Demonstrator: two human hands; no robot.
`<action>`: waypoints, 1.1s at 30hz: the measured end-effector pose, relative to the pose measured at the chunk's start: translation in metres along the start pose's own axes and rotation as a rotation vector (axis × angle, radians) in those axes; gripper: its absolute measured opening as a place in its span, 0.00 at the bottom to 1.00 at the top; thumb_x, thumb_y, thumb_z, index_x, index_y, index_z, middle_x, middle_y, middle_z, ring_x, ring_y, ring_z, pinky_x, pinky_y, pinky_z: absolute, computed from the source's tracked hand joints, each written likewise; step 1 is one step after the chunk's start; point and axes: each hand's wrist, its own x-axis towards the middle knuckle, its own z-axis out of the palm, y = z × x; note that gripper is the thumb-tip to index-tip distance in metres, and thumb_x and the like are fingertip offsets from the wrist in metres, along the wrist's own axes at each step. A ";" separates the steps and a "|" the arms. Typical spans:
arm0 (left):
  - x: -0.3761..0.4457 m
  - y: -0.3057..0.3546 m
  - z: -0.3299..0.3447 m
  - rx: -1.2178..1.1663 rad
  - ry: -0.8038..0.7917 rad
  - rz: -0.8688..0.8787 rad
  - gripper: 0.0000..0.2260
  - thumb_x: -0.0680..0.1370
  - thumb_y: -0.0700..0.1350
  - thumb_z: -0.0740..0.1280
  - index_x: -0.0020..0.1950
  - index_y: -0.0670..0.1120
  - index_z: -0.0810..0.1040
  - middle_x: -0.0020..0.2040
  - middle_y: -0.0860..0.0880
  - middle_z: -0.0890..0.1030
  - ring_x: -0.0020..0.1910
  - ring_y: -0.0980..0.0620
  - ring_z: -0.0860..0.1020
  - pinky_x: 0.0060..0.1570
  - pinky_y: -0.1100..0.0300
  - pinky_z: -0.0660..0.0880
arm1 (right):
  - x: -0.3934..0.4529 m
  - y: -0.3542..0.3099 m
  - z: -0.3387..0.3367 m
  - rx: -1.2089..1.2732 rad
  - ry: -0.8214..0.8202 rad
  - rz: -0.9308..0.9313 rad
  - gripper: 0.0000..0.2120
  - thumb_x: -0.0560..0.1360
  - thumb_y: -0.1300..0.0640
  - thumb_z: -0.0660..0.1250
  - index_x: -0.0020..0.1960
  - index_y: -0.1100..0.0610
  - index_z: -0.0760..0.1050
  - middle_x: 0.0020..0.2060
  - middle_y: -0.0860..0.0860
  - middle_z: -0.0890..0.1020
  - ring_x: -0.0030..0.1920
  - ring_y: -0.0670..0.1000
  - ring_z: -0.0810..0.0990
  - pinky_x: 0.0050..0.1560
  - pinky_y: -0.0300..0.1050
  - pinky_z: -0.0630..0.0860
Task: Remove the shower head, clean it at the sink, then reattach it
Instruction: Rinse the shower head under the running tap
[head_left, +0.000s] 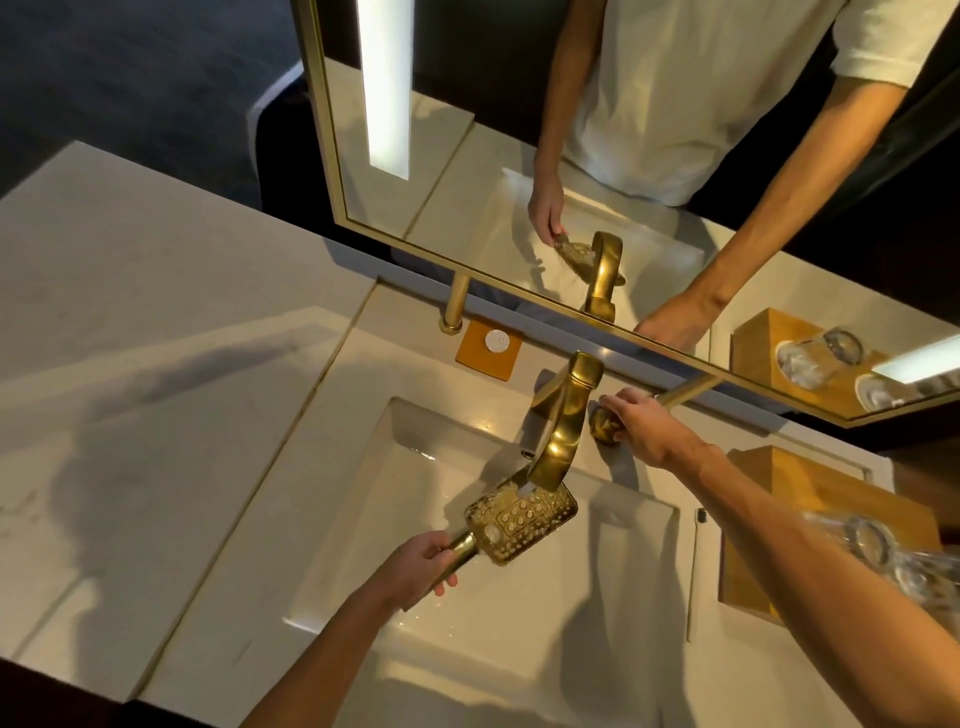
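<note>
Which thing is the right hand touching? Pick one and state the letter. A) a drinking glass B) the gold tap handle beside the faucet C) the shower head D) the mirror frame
B: the right hand rests on the gold tap handle beside the faucet.

Warm, fairly dim light fills the room; the brightest source is a vertical light strip (383, 88) in the mirror (675, 234). Soft arm shadows fall across the pale counter (130, 312) toward its left edge. The gold faucet (563, 431) glints. Wide-angle bending curves the edges, and the glasses (883, 551) at right smear with blur.
</note>
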 end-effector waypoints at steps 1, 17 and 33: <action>0.001 0.001 0.001 0.007 0.016 0.002 0.09 0.82 0.39 0.59 0.50 0.49 0.78 0.41 0.46 0.84 0.34 0.53 0.77 0.39 0.62 0.74 | -0.001 -0.001 0.001 0.004 0.008 0.003 0.31 0.75 0.63 0.69 0.75 0.58 0.63 0.67 0.59 0.69 0.63 0.60 0.74 0.66 0.52 0.73; 0.013 -0.008 -0.003 0.293 0.246 -0.099 0.10 0.78 0.56 0.60 0.45 0.59 0.80 0.32 0.57 0.83 0.29 0.59 0.79 0.37 0.61 0.72 | -0.006 -0.005 0.001 0.256 0.076 0.084 0.26 0.76 0.65 0.68 0.73 0.60 0.65 0.68 0.60 0.72 0.66 0.60 0.72 0.68 0.54 0.70; 0.005 -0.016 -0.013 0.360 0.225 -0.122 0.15 0.76 0.65 0.61 0.40 0.58 0.79 0.31 0.55 0.84 0.24 0.59 0.79 0.40 0.60 0.75 | -0.002 -0.014 -0.001 0.224 0.056 0.135 0.16 0.78 0.61 0.67 0.65 0.60 0.71 0.61 0.60 0.74 0.59 0.59 0.76 0.63 0.53 0.74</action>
